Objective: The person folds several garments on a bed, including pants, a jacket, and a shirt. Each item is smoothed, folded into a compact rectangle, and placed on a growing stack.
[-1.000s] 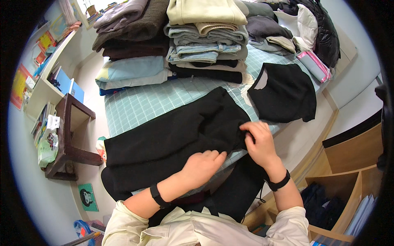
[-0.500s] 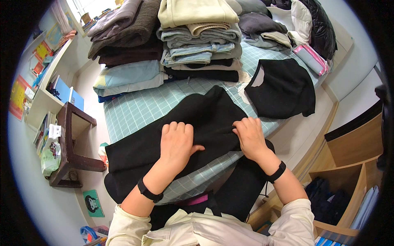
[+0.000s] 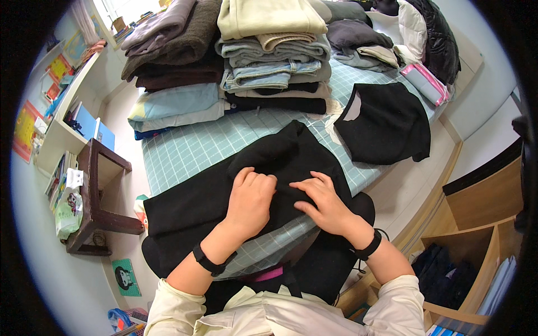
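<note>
A black garment (image 3: 190, 207) is spread across the near part of a bed with a green checked sheet (image 3: 196, 151). A flap of its cloth is folded over toward the far side. My left hand (image 3: 252, 199) has its fingers curled down on the fabric, gripping a fold at the garment's middle. My right hand (image 3: 325, 204) rests just beside it, thumb and fingers apart, touching the cloth but not holding it. Farther right lies a second black garment (image 3: 384, 123), flat and apart from the first.
Tall stacks of folded clothes (image 3: 274, 56) stand at the far side. Behind them on the right are grey clothes (image 3: 358, 39), a black puffer jacket (image 3: 440, 39) and a pink-edged package (image 3: 426, 84). A dark wooden stool (image 3: 92, 196) stands left; wooden cubbies (image 3: 493, 246) hold clothing on the right.
My right hand has moved left toward my left hand and its fingers have spread. My left hand has shifted slightly right. The far flap of the black garment is folded over differently.
</note>
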